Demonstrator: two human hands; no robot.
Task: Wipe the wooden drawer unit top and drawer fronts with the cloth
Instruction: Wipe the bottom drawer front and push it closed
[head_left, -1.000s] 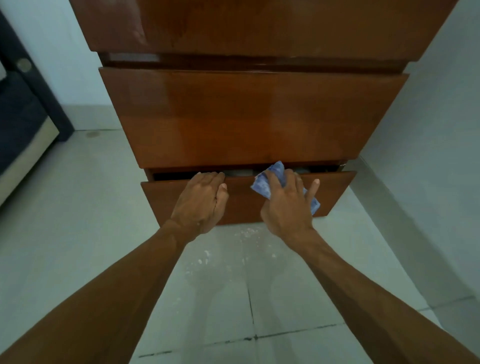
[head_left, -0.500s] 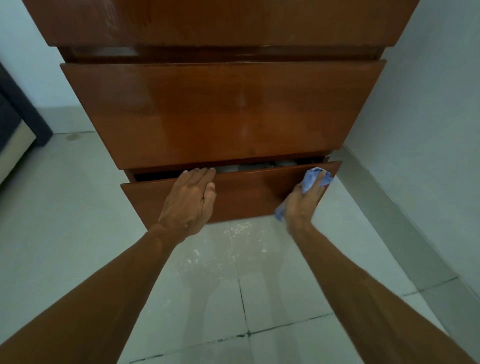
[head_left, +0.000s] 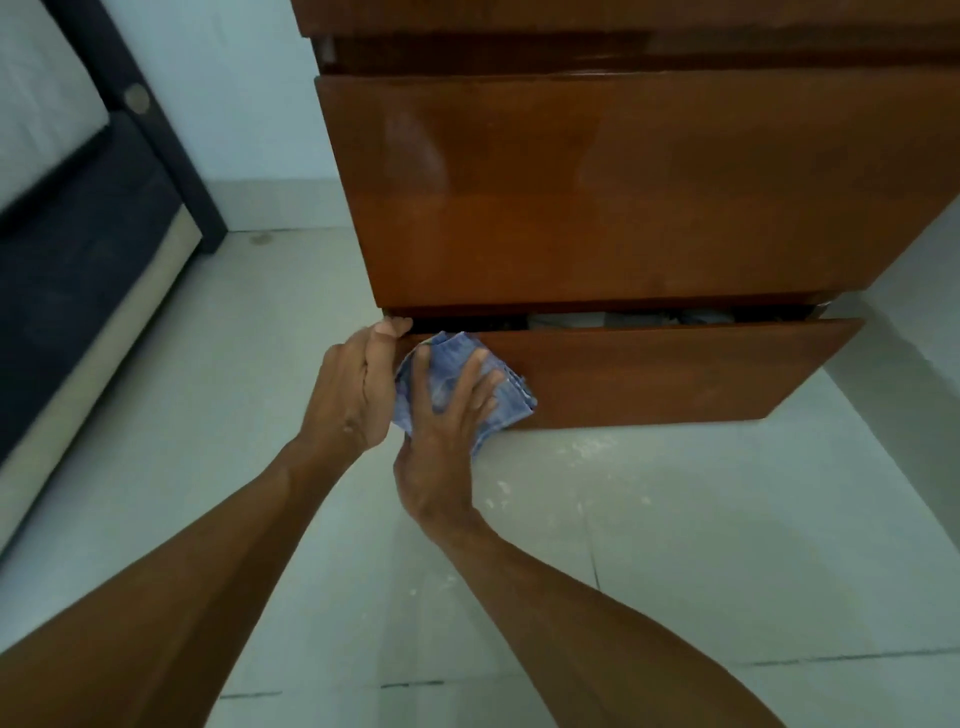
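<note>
- R hand (head_left: 441, 431) lies flat on the cloth (head_left: 514, 400), fingers (head_left: 480, 369) spread and straight. They press it vs the bottom drawer front (head_left: 675, 374) at its far-left end, no pinch.
- Drawer front's long axis runs L–R, and nearly all of it lies right of the cloth, so next stroke prob. goes rightward.
- L hand (head_left: 353, 384) is just beside the cloth, thumb (head_left: 389, 328) on the drawer's top-left corner. Other fingers are hidden, so can't tell if they curl round the edge.
- Drawer sits slightly open, lowest on the drawer unit (head_left: 597, 182).

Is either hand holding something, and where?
The left hand grips the bottom drawer at its left end, thumb on the top corner. The right hand only presses the cloth flat with spread fingers.
</note>
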